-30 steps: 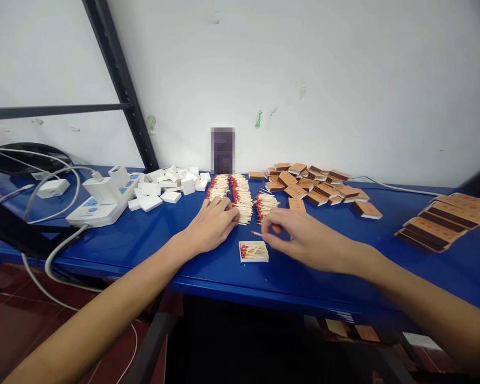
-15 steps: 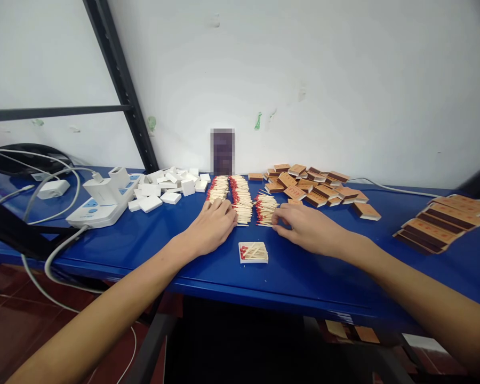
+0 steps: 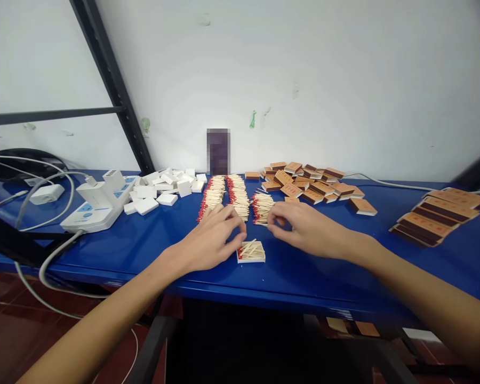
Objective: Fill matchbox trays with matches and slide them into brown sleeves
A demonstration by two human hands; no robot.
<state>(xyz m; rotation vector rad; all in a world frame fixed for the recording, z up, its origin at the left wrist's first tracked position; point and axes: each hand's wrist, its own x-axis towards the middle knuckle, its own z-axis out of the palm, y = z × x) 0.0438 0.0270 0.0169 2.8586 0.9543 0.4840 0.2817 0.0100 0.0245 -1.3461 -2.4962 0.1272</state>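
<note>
My left hand is open and empty, with fingers bent and the thumb apart, at the left edge of a white matchbox tray. Loose red-headed matches lie inside the tray. Its fingertips hide the near end of the long match rows, the left row and the middle row. On the other side, my right hand has curled fingers and a gap between thumb and forefinger. Its fingertips are at the right end of a shorter match pile; no match shows in its grasp.
White empty-looking trays are heaped at the back left, beside a power strip with cables. Brown matchbox sleeves are piled at the back right. More sleeves stand stacked far right. A black frame post rises at left.
My left hand has come off the match rows toward me and right, to the tray, its thumb spreading. My right hand stays beside the short pile. The view has shifted slightly.
</note>
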